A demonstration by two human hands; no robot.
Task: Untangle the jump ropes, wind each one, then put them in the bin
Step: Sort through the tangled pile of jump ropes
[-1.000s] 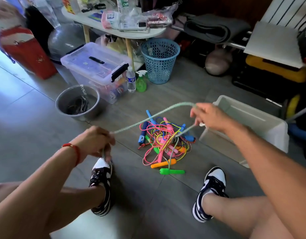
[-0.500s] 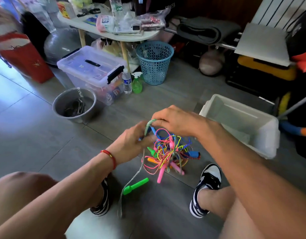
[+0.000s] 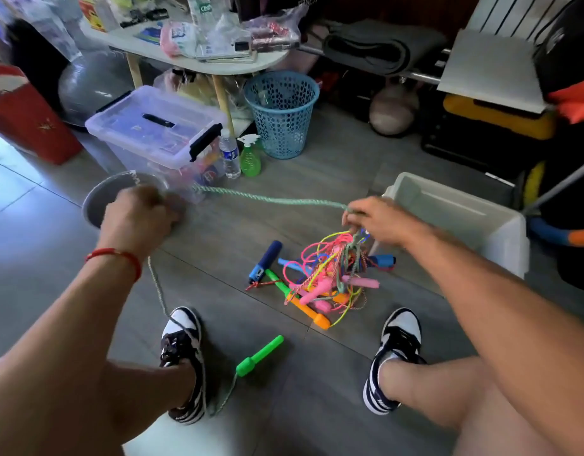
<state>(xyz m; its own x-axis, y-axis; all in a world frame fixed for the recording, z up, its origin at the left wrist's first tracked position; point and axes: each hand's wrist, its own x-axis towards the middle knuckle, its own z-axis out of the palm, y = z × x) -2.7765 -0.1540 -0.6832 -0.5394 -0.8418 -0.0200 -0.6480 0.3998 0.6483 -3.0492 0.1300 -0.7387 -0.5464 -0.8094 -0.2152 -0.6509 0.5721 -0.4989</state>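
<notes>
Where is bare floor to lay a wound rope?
Bare floor lies between the shoes, beyond the green handle, and between the left hand and the tangle. It is crowded around the tangle beside the white bin.

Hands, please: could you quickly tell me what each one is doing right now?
Left hand: fist closed around the pale green jump rope.
Right hand: fingers pinching the same rope above the tangle.

A cluttered home storage room: exercise ball [image 3: 90, 90], rolled mat [image 3: 376, 49], lidded plastic tub [image 3: 152, 130], laundry-style basket [image 3: 281, 110]
</notes>
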